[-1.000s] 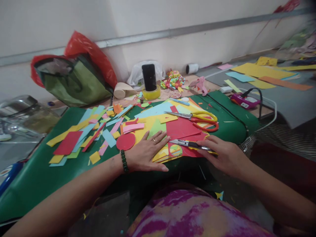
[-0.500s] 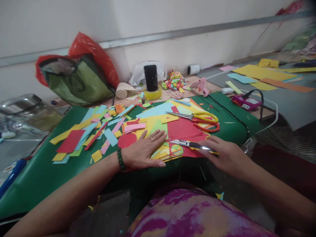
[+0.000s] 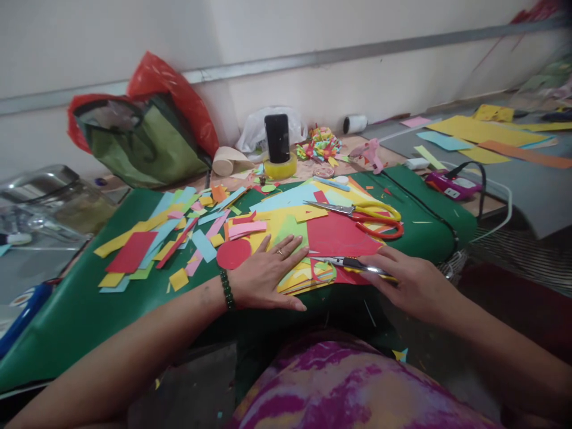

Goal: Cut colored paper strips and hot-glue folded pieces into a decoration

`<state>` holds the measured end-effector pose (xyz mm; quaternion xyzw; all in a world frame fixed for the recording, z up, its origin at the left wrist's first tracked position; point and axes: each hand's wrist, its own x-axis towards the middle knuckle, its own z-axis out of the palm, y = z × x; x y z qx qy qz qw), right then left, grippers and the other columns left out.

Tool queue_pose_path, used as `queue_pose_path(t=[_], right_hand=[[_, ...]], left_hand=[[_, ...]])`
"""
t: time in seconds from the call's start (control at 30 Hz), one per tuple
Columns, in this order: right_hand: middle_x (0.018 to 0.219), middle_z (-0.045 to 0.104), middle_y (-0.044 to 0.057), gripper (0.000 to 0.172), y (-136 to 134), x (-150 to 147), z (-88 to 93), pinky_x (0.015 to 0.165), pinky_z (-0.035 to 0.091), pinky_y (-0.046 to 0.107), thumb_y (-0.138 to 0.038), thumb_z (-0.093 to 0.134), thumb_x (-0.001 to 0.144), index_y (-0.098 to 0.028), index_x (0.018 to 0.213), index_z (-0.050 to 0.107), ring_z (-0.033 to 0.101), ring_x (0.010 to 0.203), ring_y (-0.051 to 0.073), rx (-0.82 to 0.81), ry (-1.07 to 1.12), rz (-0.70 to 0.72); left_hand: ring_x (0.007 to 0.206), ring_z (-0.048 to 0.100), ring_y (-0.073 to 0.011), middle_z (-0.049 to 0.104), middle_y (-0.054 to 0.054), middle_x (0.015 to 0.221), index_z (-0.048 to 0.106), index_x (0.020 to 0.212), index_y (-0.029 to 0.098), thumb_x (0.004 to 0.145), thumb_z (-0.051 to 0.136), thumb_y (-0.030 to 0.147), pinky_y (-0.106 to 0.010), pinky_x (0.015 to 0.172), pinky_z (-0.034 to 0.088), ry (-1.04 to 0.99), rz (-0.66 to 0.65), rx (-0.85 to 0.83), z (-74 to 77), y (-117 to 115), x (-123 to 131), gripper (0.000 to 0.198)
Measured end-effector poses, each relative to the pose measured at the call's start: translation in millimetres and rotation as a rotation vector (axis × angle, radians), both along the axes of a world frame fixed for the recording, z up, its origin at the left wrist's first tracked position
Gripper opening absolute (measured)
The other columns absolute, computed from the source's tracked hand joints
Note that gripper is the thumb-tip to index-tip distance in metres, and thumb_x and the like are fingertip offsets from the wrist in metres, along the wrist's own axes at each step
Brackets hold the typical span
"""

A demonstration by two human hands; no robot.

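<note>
Metal cutter (image 3: 347, 263) points to 9 o'clock, held by right hand (image 3: 411, 285); left hand (image 3: 263, 277) lies spread flat on paper stack (image 3: 304, 279).

The right hand (image 3: 409, 283) drew the utility knife (image 3: 353, 263) slightly rightward across the red paper (image 3: 339, 235), while the left hand (image 3: 268, 273) shifted only a touch on the sheets.

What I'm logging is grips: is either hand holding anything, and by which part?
The right hand holds a utility knife by the rear of its handle. The left hand grips nothing; it lies flat on the coloured paper.
</note>
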<state>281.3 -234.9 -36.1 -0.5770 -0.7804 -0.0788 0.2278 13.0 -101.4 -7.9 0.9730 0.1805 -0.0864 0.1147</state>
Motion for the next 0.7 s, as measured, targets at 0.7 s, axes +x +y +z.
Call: queue_pose_path(t=[0.7], right_hand=[[0.083,0.067,0.005,0.032,-2,-2,-1.0,0.049,0.046,0.022,-0.035,0.039,0.100,-0.018,0.098,0.067,0.065,0.059,0.012,0.048,-0.028,0.021]], left_hand=[[0.146,0.015,-0.0395,0.014,-0.020,0.160,0.020,0.154,0.021,0.075,0.041,0.083,-0.064,0.112,0.003,-0.002,0.010,0.018,-2.1,1,1,0.103]])
